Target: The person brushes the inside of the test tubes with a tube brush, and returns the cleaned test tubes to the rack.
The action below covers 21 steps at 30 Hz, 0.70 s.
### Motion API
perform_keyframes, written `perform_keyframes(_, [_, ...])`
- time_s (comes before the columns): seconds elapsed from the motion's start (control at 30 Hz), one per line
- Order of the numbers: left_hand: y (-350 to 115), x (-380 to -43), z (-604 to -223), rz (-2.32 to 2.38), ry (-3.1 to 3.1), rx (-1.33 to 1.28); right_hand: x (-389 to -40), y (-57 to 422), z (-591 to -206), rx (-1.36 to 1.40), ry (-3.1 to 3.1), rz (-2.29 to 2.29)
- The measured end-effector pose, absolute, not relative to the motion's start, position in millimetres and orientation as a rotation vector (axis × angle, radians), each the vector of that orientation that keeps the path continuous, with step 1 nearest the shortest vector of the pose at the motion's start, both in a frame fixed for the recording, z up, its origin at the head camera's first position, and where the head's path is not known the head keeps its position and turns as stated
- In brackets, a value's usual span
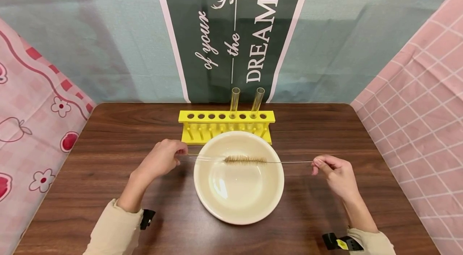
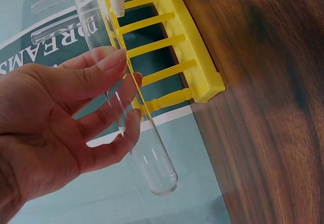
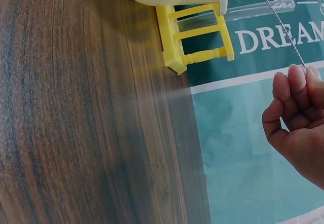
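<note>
My left hand (image 1: 162,160) grips a clear glass test tube (image 2: 157,168) between thumb and fingers, its rounded end sticking out past the fingers in the left wrist view. The tube lies nearly level, with its mouth over a cream bowl (image 1: 238,218). Right at that mouth is the tan bristle head of a test tube brush (image 1: 246,160), most of the bristles showing outside the glass. My right hand (image 1: 338,172) pinches the far end of the brush's twisted wire handle (image 3: 283,29) between thumb and fingertips, to the right of the bowl.
Behind the bowl stands a yellow test tube rack (image 1: 186,113) with a row of holes. Two more glass tubes, a left one (image 1: 234,100) and a right one (image 1: 258,100), stand in it. Everything is on a dark wood table (image 1: 311,126) against printed cloth walls.
</note>
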<state>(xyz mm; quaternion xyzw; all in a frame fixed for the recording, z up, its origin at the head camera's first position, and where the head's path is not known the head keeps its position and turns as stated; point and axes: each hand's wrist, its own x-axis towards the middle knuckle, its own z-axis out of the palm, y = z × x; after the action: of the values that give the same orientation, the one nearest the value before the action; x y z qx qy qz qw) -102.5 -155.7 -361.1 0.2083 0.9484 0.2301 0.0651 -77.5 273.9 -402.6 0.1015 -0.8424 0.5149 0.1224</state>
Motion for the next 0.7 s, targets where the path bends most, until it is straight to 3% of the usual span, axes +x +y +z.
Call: perform_keyframes(0.7, [-142,-105,-361,0.618,2.879,0.626,-78,260,-404,0.362,-2.533,1.522])
